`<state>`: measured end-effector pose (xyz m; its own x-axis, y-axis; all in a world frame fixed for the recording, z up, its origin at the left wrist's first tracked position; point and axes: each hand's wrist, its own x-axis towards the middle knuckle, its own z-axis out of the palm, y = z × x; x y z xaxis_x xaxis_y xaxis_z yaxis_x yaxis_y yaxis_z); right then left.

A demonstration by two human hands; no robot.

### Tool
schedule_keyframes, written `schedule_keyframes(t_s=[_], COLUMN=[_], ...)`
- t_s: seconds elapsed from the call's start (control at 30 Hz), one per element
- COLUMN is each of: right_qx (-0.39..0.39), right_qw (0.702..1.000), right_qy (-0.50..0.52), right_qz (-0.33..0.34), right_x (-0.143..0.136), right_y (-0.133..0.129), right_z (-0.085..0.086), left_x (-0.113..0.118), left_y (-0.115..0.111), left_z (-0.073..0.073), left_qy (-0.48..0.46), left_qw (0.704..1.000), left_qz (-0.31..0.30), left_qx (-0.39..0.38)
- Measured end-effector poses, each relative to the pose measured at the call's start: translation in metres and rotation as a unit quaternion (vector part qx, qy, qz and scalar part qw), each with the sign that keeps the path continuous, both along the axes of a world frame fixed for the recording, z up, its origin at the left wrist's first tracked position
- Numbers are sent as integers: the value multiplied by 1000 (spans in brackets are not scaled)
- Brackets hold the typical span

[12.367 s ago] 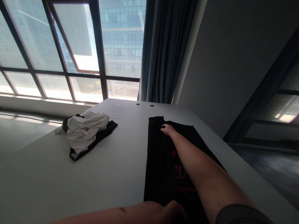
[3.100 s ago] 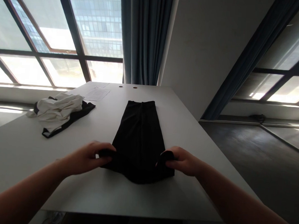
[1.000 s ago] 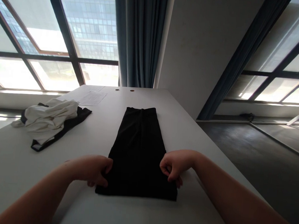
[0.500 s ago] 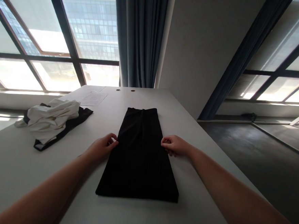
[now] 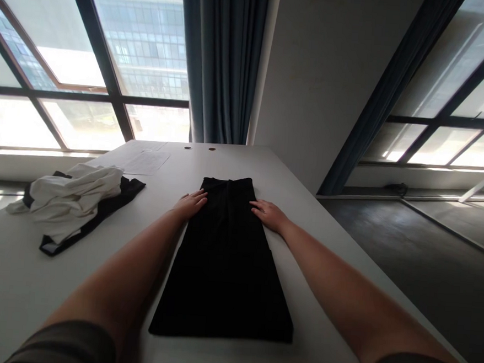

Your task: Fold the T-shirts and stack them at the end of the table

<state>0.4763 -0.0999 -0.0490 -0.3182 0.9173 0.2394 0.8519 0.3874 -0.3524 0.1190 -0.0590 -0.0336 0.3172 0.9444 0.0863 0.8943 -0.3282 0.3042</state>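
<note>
A black garment [image 5: 224, 269] lies flat on the white table [image 5: 176, 171], narrow at its far end and wide at the near one. My left hand [image 5: 190, 203] rests with extended fingers on its left edge, near the far end. Across from it, my right hand [image 5: 268, 213] lies palm down, its fingertips on the garment's right edge. Both hands are open and hold nothing.
A crumpled white and black garment [image 5: 79, 198] lies on the table's left part. Behind it are sheets of paper [image 5: 146, 161]. Two round holes sit near the far edge. A blue curtain [image 5: 229, 64] hangs beyond the table.
Both hands have moved forward along the garment's edges toward its far end. Their fingers went from pinching at the edges to lying flat. The view has shifted slightly.
</note>
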Motion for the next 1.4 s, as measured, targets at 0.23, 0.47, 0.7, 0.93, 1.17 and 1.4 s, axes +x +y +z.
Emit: schedule_keyframes(t_s=[0.23,0.47,0.7,0.93,1.17,1.4], right_qx=[-63,-51,35,60,120,74], right_qw=[993,993,956,858,823,880], right_qy=[-7,37,273,506,553,469], right_qz=[-96,-105,-102,-66,-59,-5], right_x=[-10,-4,7,-3,-12,-12], right_y=[81,124,134,139,122,56], right_z=[5,0,-15,-15,19,49], left_x=[18,20,19,23,24,0], left_y=[68,118,139,125,99,21], left_z=[-7,-15,-23,-10,31,64], left_qy=[-21,-88,-217,-471,-575,-357], left_qw=[996,992,970,867,810,911], left_qz=[91,84,85,103,27,15], left_qx=[-5,18,72,124,107,207])
